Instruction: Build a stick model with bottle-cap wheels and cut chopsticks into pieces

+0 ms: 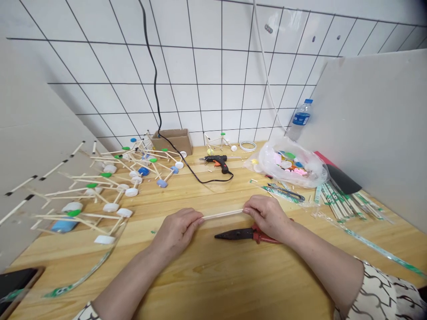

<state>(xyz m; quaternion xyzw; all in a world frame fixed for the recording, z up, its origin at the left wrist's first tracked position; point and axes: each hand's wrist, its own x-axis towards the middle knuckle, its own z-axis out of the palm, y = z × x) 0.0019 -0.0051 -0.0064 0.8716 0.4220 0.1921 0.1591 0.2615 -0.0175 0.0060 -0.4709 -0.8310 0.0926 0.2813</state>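
Note:
A pair of thin wooden chopsticks (223, 214) is stretched level between my two hands, over the middle of the table. My left hand (180, 224) pinches their left end and my right hand (267, 215) pinches their right end; both tips are hidden in the fingers. Just below lie needle-nose pliers (238, 234) with dark jaws and red handles. My right hand and wrist partly cover those handles, and I cannot tell whether they touch.
Stick frames with bottle-cap wheels (110, 206) crowd the left. Behind stand a glue gun (218, 161) with its black cord, a cardboard box (176, 141) and tape (247, 146). At right are a bag of caps (290, 166), scissors (287, 192), wrapped chopsticks (340, 202) and a bottle (300, 119).

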